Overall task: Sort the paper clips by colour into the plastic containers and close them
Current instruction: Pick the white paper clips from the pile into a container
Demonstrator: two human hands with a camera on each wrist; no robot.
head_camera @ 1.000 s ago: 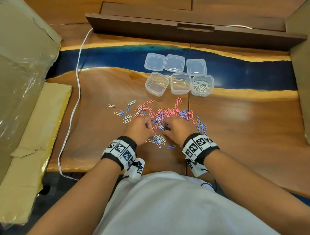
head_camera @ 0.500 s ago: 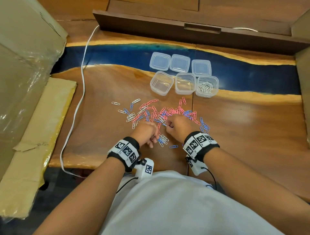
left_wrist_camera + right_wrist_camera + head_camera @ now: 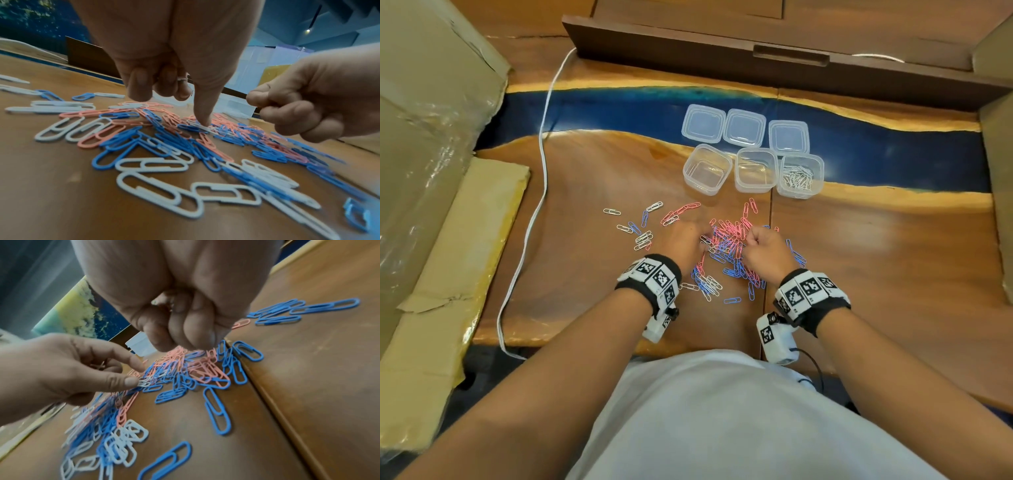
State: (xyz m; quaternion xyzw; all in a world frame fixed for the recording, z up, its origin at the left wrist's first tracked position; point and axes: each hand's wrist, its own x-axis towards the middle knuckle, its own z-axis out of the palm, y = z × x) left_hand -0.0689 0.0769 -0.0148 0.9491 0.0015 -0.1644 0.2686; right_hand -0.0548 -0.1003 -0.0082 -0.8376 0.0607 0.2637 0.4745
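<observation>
A mixed pile of pink, blue and white paper clips [image 3: 726, 246] [image 3: 164, 139] [image 3: 185, 378] lies on the wooden table. My left hand [image 3: 690, 240] [image 3: 174, 78] [image 3: 82, 369] reaches into the pile's left side. One fingertip presses on a white clip [image 3: 202, 126] [image 3: 144, 383], while the curled fingers hold a bit of white clip. My right hand [image 3: 763, 248] [image 3: 185, 331] [image 3: 308, 105] hovers over the pile's right side as a tight fist, with a whitish bit showing inside. Beyond the pile stand three open containers: left [image 3: 707, 169] and middle [image 3: 755, 170] are empty, and the right one [image 3: 800, 175] holds white clips.
Three lids [image 3: 744, 127] lie in a row behind the containers on the blue resin strip. Loose clips [image 3: 640, 233] are scattered to the left of the pile. A white cable [image 3: 541, 192] runs down the table's left side, beside cardboard [image 3: 448, 257]. A dark wooden board [image 3: 756, 58] stands at the back.
My left hand has moved forward from the pile's near edge into its middle. The right hand has shifted slightly right and forward, still a fist.
</observation>
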